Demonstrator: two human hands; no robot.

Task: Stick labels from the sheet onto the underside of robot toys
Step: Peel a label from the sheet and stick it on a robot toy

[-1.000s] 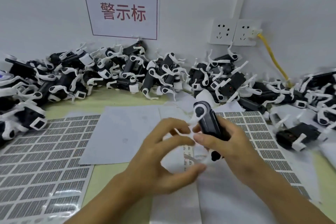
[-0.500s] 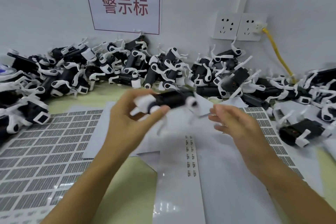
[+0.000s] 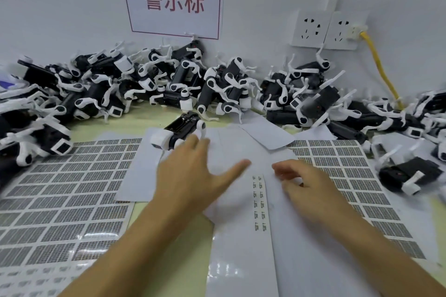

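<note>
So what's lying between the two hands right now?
In the head view, only white backing paper and the top of the narrow label strip lie between the left hand and right hand.

Right hand (image 3: 304, 183) motion-blurred, label print (image 3: 259, 202) too small, left toys (image 3: 14, 113) cropped

Both forearms are bare, with no sleeve in view. The left hand (image 3: 193, 176) and right hand (image 3: 306, 183) wear no gloves.
</note>
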